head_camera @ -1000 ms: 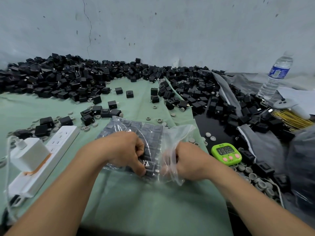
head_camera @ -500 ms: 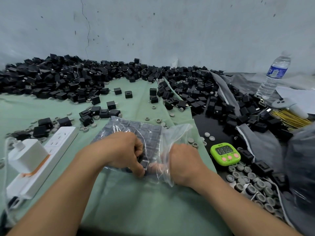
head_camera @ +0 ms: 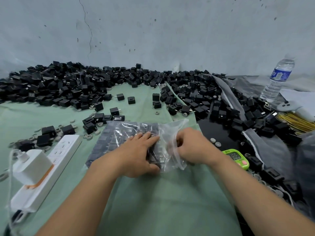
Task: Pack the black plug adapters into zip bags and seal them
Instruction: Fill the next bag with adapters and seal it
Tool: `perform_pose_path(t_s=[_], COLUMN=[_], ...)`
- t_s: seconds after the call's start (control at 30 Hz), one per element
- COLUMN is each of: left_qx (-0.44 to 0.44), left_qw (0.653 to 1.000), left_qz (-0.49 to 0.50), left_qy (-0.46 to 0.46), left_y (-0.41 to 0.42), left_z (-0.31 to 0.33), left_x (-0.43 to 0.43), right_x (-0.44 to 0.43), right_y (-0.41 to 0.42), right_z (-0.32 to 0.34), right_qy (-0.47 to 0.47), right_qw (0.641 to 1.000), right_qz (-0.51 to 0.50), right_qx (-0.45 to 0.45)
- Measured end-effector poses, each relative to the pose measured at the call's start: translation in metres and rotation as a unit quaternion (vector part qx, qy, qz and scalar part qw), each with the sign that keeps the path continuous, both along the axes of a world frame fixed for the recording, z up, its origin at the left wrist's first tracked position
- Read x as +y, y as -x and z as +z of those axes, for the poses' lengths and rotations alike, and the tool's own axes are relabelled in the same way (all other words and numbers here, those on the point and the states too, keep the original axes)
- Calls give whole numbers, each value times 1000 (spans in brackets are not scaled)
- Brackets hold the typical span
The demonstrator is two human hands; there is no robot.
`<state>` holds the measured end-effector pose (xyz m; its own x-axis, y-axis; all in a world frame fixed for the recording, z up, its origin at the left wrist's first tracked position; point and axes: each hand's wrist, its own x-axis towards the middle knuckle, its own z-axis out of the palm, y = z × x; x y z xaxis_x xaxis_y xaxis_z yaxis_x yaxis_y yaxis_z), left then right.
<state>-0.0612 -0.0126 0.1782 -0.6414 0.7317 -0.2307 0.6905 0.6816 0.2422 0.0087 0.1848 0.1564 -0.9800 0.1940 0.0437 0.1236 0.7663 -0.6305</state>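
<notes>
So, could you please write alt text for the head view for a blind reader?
A person's left hand presses on a clear zip bag packed with black plug adapters on green cloth, while the right hand pinches its loose end; a pile lies behind.

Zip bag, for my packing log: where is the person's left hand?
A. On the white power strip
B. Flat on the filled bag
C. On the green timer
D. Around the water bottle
B: the left hand lies with straight fingers on the zip bag, over the adapters packed inside.

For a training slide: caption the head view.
Left hand presses a clear zip bag of black adapters flat while the right hand grips its loose end.
</notes>
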Motion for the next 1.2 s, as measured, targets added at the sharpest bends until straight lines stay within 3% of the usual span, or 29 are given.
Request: perform_pose_path(t_s=[0.07, 0.17, 0.27, 0.37, 0.57, 0.7, 0.83, 0.93, 1.03, 1.2], left_qx=[-16, -46, 0, 26, 8, 15, 18, 41, 55, 196], left_qw=[999, 998, 994, 997, 999, 998, 996, 979, 959, 964], left_qz=[-10, 13, 53, 44, 39, 39, 50, 100, 120, 110], left_qy=[27, -35, -100, -59, -36, -41, -74, -172, -251, -140], left_y=[3, 4, -2, -5, 2, 3, 2, -4, -22, -60], left_z=[-2, 0, -7, -14, -12, -13, -8, 1, 8, 4], left_x=[-1, 0, 6, 12, 11, 8, 5, 7, 23, 54], right_x=[11, 27, 44, 64, 87, 94, 92, 82, 68, 23], right_y=[-1, -2, 3, 24, 97, 120, 118, 95, 47, -49], right_z=[8, 17, 28, 39, 35, 15, 14, 22, 32, 24], right_qy=[-14, -24, -50, -91, -226, -305, -325, -270, -108, 172], right_qw=[998, 990, 973, 964, 956, 939, 938, 954, 978, 960], right_qz=[-37, -112, -195, -237, -141, -125, -112, -127, -168, -171], right_qx=[38, 84, 114, 81, -121, -97, -43, 11, 60, 140])
